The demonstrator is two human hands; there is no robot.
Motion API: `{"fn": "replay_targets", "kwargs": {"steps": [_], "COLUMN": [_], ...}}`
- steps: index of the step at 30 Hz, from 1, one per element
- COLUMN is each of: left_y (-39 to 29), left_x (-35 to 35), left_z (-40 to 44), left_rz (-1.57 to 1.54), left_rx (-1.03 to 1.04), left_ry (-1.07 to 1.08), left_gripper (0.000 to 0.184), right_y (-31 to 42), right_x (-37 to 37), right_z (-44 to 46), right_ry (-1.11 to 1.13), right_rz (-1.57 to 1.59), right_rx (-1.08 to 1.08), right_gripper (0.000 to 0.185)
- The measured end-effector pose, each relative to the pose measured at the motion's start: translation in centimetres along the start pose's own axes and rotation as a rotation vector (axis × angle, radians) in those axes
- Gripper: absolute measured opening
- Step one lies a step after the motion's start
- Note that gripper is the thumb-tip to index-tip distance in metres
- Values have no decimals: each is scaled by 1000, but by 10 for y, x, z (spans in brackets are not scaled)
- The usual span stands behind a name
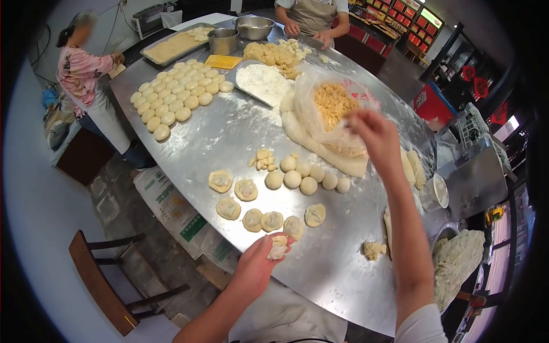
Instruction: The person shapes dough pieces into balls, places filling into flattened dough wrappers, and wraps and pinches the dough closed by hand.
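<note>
Dough piece (pixel 278 247) sits in the fingers of the left hand (pixel 256 258), gripped lightly above the near edge of the bench (pixel 337 274). The right hand (pixel 374 134) reaches over the open plastic bag (pixel 309 97), fingers drawn together beside the crumbly yellow filling (pixel 333 103); the view is too small to tell whether they pinch anything. The step in hand looks like taking filling for that piece, and the next move calls for a small pinch lifted clear of the bag's loose rim, with the left hand kept steady. Just beyond the left hand lie flattened rounds (pixel 271 221) with pale centres, then smooth dough balls (pixel 292 179), and farther out a tray of flour (pixel 260 80).
</note>
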State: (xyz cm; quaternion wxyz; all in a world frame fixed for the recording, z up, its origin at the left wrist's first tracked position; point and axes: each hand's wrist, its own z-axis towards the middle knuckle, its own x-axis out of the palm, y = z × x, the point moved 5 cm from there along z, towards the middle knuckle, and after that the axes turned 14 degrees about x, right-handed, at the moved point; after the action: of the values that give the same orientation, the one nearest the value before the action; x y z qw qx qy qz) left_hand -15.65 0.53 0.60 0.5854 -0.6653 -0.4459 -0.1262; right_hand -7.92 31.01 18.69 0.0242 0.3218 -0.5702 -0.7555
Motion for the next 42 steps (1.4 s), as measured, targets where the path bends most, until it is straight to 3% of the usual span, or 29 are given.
{"fn": "replay_targets", "kwargs": {"steps": [3,6,9,18,21,24,27,30,33,36,42], "left_y": [-19,-32,-47,-63,-68,-70,-76,-71,-71,-69,-63], "left_x": [10,13,13,50,61,72,89,98,112,128,163], "left_z": [-3,3,12,92,126,154,176,204,229,255,295], "left_rz": [79,122,76,108,73,96,109,72,-43,-110,-300], "left_rx": [2,10,-9,8,72,92,102,159,143,118,103], "left_ry": [-10,44,54,149,188,184,156,161,195,182,188], "left_gripper": [43,44,44,41,40,39,36,34,34,36,45], "right_y": [-70,-127,-147,-159,-160,-153,-158,-155,-162,-177,-130], "right_x": [-19,-12,5,12,-12,-11,-18,-12,-26,-22,-29], "right_z": [120,160,162,166,172,158,152,149,156,156,127], "right_ry": [-75,-81,-111,-186,-286,-218,-382,-249,-369,-227,-134], "right_rz": [-221,-774,-605,-716,-219,-654,-297,-512,-68,-60,288], "right_rx": [29,-99,38,63,169,27,95,-36,80,228,173], "right_gripper": [30,43,49,38,31,28,27,24,21,18,18]}}
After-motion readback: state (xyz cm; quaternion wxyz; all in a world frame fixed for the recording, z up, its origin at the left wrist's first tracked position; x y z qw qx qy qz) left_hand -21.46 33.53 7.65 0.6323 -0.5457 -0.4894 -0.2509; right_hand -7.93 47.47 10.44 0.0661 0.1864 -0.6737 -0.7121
